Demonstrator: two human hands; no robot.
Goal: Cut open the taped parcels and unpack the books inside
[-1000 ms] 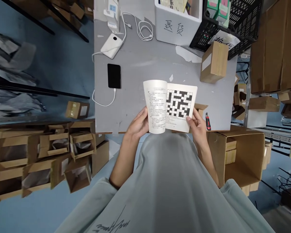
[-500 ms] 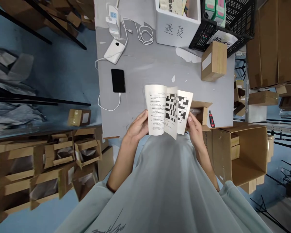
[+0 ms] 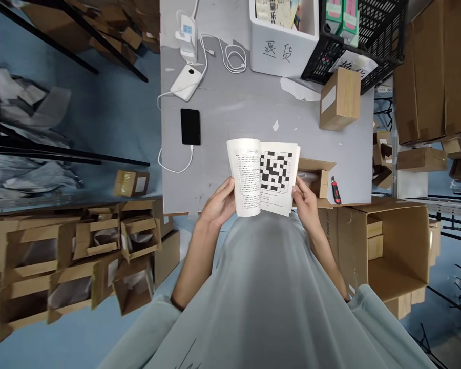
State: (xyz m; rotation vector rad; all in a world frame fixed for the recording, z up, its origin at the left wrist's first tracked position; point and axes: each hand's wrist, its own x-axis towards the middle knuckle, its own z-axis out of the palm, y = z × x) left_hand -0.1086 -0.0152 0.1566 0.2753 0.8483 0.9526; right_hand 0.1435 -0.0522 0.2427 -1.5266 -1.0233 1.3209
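Note:
An open crossword puzzle book [image 3: 249, 179] is held over the table's near edge, printed text on its left page and a black-and-white grid on its right. My left hand [image 3: 219, 201] grips the left edge, its thumb in front and its other fingers partly hidden. On the opposite edge, my right hand [image 3: 304, 200] pinches the right-hand pages. Just beyond the right hand lies an opened cardboard box [image 3: 319, 183] with something pale inside. A red and black utility knife [image 3: 335, 190] rests to the right of that box.
A black phone [image 3: 191, 126] with a cable, a white power bank [image 3: 186, 82] and a power strip [image 3: 187, 38] lie on the table's left. At the back stand a white bin [image 3: 284, 48], a black crate [image 3: 384, 36] and a sealed carton [image 3: 340, 100]. Opened boxes line the floor at left.
A page that was mid-turn between the halves now lies flat, so one full crossword grid shows. My right hand has shifted slightly left, and the camera view has moved a little.

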